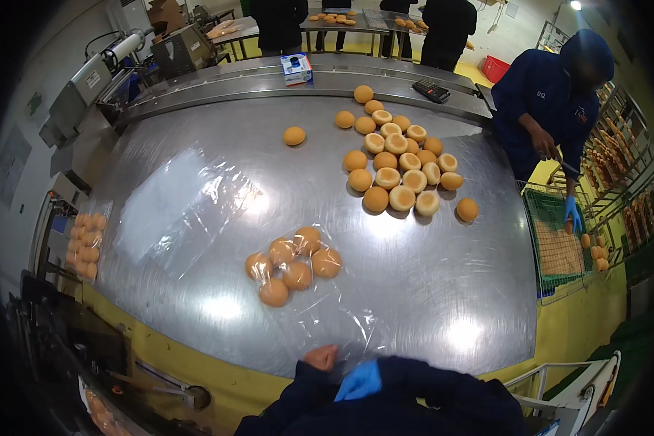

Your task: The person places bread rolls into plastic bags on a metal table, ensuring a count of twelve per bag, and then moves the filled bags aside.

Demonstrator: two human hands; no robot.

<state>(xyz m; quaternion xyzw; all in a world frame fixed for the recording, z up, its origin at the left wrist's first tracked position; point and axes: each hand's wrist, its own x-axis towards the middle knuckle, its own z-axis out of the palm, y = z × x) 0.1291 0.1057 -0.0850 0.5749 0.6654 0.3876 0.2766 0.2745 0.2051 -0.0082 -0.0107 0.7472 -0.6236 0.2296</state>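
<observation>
My left hand (321, 357), bare, is curled at the near edge of the steel table (436, 283). Right beside the fist ends the loose film of a clear plastic bag (327, 319); whether the fingers hold it I cannot tell. Several round buns (297, 275) lie in one layer at the bag's far end. Close against my body is my right hand (359, 380) in a blue glove, its fingers folded and partly hidden. Farther off, a loose group of buns (386, 161) covers the right back of the table, some with pale undersides up.
Flat clear bags (163, 201) lie stacked at left. A filled bag of buns (87, 240) sits beyond the left edge. A small box (297, 69) and a calculator (431, 90) stand on the back ledge. At right, a co-worker (550, 103) reaches into a wire-mesh crate (564, 245).
</observation>
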